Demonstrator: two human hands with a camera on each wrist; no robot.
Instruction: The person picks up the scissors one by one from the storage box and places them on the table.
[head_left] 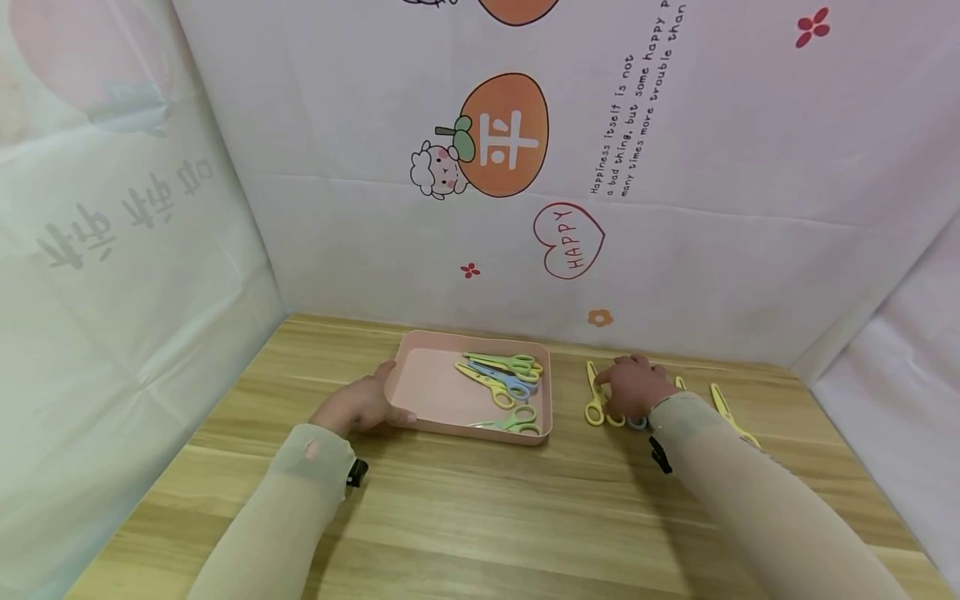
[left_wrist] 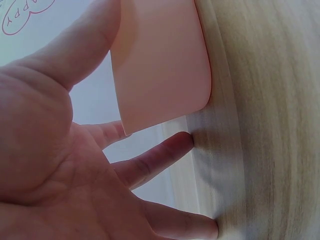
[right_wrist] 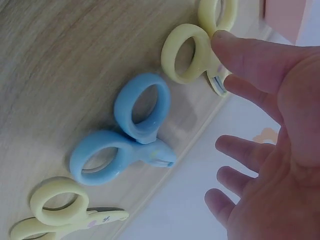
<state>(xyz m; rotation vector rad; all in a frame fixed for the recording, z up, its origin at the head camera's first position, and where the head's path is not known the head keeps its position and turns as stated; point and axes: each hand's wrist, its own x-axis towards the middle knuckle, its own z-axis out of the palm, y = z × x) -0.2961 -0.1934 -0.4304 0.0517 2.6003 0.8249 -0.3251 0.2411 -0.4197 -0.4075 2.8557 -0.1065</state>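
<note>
My left hand (head_left: 365, 402) rests against the left end of the pink tray (head_left: 435, 427), the thumb along its near wall and the spread fingers by its left side. In the left wrist view the fingers (left_wrist: 155, 162) are straight around the tray's corner. My right hand (head_left: 636, 388) is over a pair of yellow scissors (head_left: 595, 411) lying right of the tray. In the right wrist view its thumb is at the pivot of these yellow scissors (right_wrist: 187, 75), with the index fingertip beside the blade. Blue scissors (right_wrist: 142, 115) lie close by, partly hidden in the head view.
Several scissors lie in the tray, among them green scissors (head_left: 517, 363), blue scissors (head_left: 517, 388) and yellow scissors (head_left: 502, 398). More yellow scissors (head_left: 722, 406) lie on the wooden table (head_left: 480, 517) by the right forearm. A printed white cloth (head_left: 360, 225) hangs behind the table.
</note>
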